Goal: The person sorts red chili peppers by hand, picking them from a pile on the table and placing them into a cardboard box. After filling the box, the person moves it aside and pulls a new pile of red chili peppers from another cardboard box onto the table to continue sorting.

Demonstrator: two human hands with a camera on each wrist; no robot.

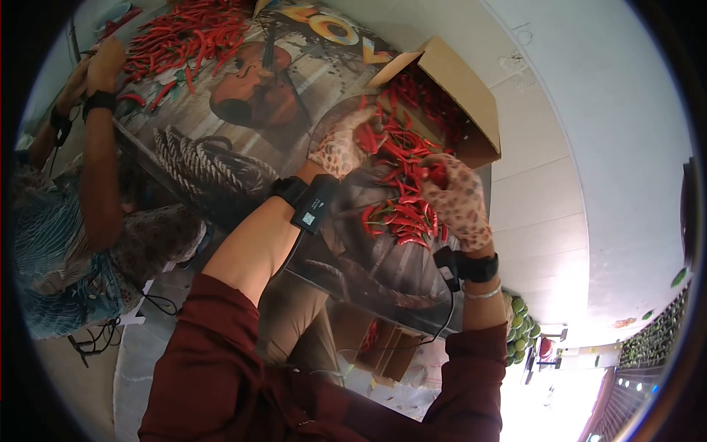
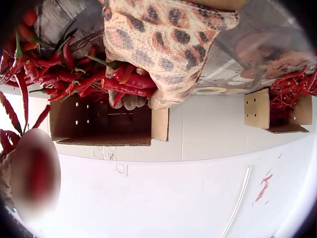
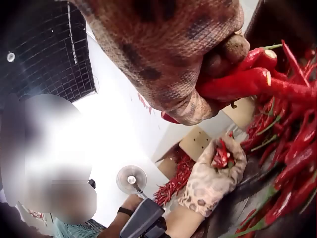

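Both hands wear spotted gloves and hold red chili peppers. My left hand [image 1: 345,146] curls round several chilies [image 2: 130,83], their stems poking out past its fingers in the left wrist view. My right hand [image 1: 458,202] grips a few more chilies [image 3: 237,85], with pale cut-looking ends visible in the right wrist view. Between the two hands lies a loose pile of chilies [image 1: 405,214], some with green stems. Just beyond them an open cardboard box [image 1: 471,110] lies on its side, chilies inside it.
A larger chili heap [image 1: 188,40] covers the far left of the table, beside another person's hands [image 1: 107,62]. The tabletop [image 1: 346,243] carries a printed violin and rope picture. Below its near edge stands another cardboard box [image 1: 398,353]. A white wall [image 1: 545,147] rises on the right.
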